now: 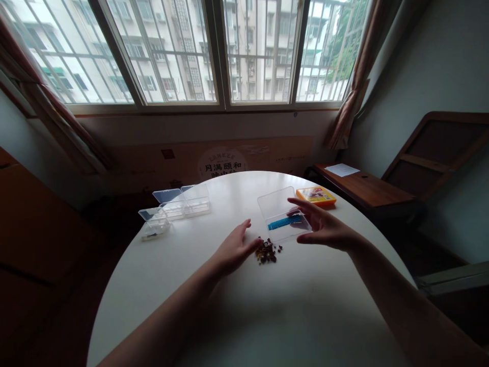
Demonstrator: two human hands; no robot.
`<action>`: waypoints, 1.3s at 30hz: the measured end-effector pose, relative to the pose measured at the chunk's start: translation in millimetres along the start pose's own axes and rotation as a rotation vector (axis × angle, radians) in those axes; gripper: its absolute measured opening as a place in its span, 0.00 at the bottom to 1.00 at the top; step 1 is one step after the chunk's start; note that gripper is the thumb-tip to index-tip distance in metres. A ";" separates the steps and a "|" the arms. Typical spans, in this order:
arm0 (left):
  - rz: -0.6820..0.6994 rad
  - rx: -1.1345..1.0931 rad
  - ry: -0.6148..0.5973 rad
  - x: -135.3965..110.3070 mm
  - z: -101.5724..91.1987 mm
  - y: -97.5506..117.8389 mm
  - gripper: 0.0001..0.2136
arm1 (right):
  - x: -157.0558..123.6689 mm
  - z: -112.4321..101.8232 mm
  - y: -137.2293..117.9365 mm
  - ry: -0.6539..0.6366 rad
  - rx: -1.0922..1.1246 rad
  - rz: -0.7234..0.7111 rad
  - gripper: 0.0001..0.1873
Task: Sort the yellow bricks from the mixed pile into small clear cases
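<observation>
A small heap of dark, mixed-colour beads lies on the round white table. My left hand rests just left of the heap, fingers stretched out, fingertips nearly touching the beads. My right hand hovers to the heap's right, fingers spread, holding nothing. Behind my right hand stands an open clear plastic box with a blue strip inside.
Several clear plastic boxes with raised lids stand at the table's far left. A yellow-orange box lies at the far right edge. A wooden side table with a paper sheet stands to the right. Window and curtains are behind.
</observation>
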State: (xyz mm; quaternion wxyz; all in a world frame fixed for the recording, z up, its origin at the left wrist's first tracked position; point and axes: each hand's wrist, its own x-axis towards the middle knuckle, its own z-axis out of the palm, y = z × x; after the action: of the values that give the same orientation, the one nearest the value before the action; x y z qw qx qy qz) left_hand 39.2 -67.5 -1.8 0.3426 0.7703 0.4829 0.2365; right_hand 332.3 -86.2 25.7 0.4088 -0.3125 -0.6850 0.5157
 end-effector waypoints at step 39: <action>0.065 0.592 -0.032 -0.5 45.5 7.4 0.47 | -0.3 58.2 -20.0 0.020 -0.954 -0.127 0.46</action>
State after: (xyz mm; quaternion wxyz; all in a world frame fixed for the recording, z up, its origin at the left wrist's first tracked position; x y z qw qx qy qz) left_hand 75.0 -83.8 -25.9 0.1029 0.8556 0.5003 0.0840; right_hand 280.9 -118.2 37.1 0.2570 -0.4275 -0.8591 0.1147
